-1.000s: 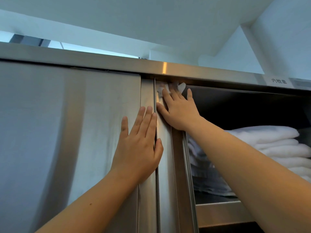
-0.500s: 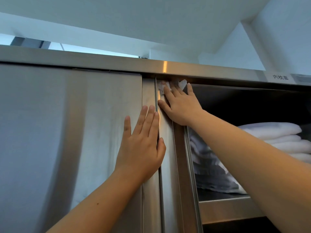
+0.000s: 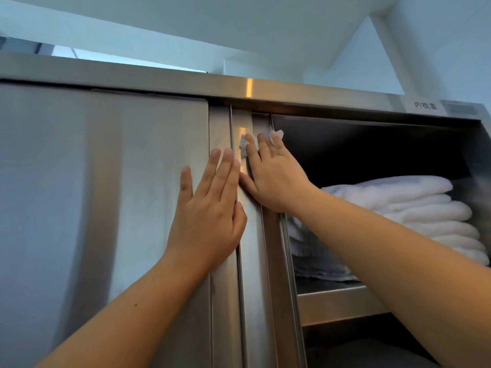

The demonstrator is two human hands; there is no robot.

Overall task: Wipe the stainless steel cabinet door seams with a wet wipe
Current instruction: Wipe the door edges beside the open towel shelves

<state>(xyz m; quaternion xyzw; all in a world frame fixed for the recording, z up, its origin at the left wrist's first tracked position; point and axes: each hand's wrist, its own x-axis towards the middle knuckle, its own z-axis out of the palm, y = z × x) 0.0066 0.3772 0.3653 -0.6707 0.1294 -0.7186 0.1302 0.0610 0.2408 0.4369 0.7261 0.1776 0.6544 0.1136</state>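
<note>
The left hand (image 3: 210,216) lies flat on the steel cabinet door (image 3: 106,181), fingers straight and close together, tips just beside the vertical seam (image 3: 232,128); it holds nothing. The right hand (image 3: 276,179) presses a white wet wipe (image 3: 276,135) against the narrow upright strip right of that seam, near the cabinet's top. Its fingers lie straight over the wipe, not curled round it, the thumb stretched down the strip. The open compartment beside it holds folded white towels (image 3: 411,203) on a shelf (image 3: 337,301).
</note>
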